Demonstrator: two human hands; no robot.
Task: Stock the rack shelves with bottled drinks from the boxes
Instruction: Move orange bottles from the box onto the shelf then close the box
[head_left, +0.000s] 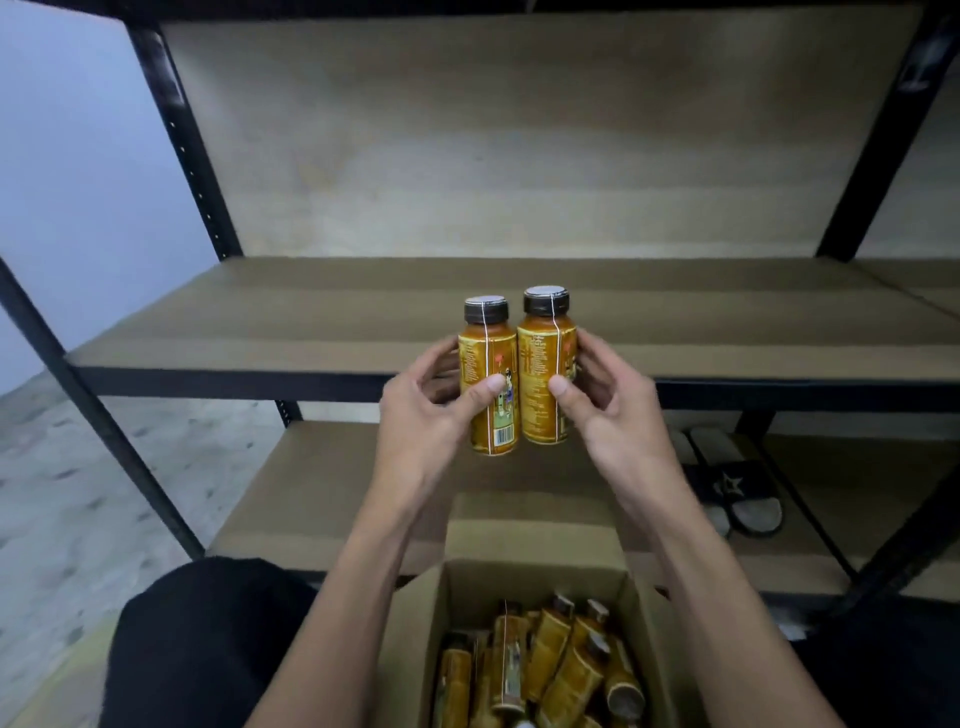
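Between left grip (431, 410) and right grip (613, 410), two upright bottles touched, each grip curled round one: left bottle (488, 353), right bottle (545, 358). Beyond lay the rack shelf (311, 322); below, the open box (415, 623) held more.

A pair of black slide sandals (737, 480) lies side by side at the right end of the lower shelf (322, 493), with greyish footbeds and a pale star mark on one strap; the left sandal of the pair is partly hidden. To the left, the floor (78, 493) is grey and mottled with darker flecks, and looks somewhat blurred. Above it stands a plain, pale bluish wall (67, 156), which meets the floor at the far left edge.
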